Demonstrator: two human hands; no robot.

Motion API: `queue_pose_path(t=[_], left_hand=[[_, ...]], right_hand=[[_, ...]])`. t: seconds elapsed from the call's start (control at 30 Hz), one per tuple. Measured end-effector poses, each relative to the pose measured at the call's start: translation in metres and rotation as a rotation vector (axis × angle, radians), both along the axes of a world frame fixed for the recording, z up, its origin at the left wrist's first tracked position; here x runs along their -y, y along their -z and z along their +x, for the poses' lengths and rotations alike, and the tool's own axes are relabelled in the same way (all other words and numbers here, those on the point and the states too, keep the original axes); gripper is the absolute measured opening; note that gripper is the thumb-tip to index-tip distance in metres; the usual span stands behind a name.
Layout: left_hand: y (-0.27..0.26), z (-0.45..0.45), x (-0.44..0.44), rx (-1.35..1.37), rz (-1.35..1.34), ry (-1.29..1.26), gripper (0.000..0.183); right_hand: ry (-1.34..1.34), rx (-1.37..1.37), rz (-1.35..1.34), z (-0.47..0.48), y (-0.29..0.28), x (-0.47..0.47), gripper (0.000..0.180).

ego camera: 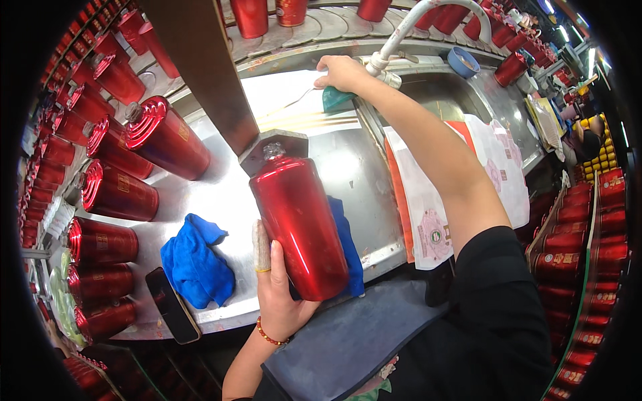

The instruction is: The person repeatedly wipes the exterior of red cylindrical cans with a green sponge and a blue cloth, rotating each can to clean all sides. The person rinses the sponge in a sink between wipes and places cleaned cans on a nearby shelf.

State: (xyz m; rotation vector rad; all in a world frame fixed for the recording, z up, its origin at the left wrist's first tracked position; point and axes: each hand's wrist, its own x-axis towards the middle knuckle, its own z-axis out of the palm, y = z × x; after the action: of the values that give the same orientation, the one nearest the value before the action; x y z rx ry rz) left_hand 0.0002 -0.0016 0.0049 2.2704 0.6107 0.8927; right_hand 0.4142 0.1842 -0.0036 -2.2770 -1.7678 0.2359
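Observation:
My left hand (286,295) is wrapped around the lower side of a glossy red bottle (301,225) with a clear knobbed neck. One of its fingers wears a pale finger cover. The bottle leans over a blue cloth (346,240) at the bench edge. Farther off, my right hand (343,75) is over a white sheet (281,92) with gold stripes. Its fingertips meet the raised end of a thin strip (300,98). Beneath the palm shows a flat green piece (337,98); whether the hand grips it is hidden.
A brown metal post (200,65) rises beside the bottle. Red bottles (168,138) line the left side, with a crumpled blue cloth (198,260) and a phone (172,306) nearby. Right are a white tap (401,35), a sink (436,95), a blue bowl (463,62) and printed sheets (421,215).

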Motion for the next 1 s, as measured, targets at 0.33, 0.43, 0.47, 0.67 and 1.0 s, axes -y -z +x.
queue_pose_path(t=[0.33, 0.43, 0.47, 0.67, 1.0], left_hand=[[-0.002, 0.0, 0.0, 0.016, 0.0, 0.004, 0.112], [-0.001, 0.003, -0.001, 0.021, -0.01, -0.001, 0.111], [-0.002, 0.0, -0.001, 0.01, -0.015, -0.017, 0.11], [-0.027, -0.072, -0.014, -0.081, 0.061, -0.352, 0.094], [0.002, -0.181, -0.057, -0.583, 0.125, -0.961, 0.075]], right_hand=[[-0.346, -0.002, -0.111, -0.002, -0.016, -0.019, 0.038], [-0.339, 0.056, 0.001, 0.002, -0.011, -0.022, 0.027], [-0.35, 0.061, 0.05, 0.0, -0.006, -0.023, 0.023], [-0.327, -0.144, 0.063, -0.004, -0.071, 0.054, 0.022], [-0.001, -0.805, -0.218, -0.044, -0.145, 0.264, 0.039]])
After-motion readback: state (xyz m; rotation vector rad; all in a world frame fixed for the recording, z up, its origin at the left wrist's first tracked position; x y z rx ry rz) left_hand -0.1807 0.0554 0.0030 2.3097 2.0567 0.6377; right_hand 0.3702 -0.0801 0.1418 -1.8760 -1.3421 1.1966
